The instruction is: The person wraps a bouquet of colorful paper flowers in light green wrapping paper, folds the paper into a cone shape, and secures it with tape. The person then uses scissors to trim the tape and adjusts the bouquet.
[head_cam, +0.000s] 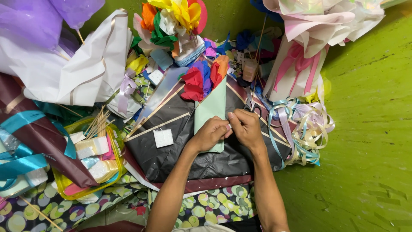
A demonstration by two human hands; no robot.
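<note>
Head view: the left hand (209, 134) and right hand (246, 128) meet, fingertips pinching a small white piece (229, 126) over the pale green wrapped bouquet (211, 108) on black paper (171, 150). Pressing evenly would likely help; scissors (254, 106) lie just beyond.

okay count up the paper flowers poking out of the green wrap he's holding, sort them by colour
Paper flowers in the pale green wrap, which the left hand and right hand both touch:
Red flower: 1
Orange flower: 1
Purple-blue flower: 1
Total: 3
</note>
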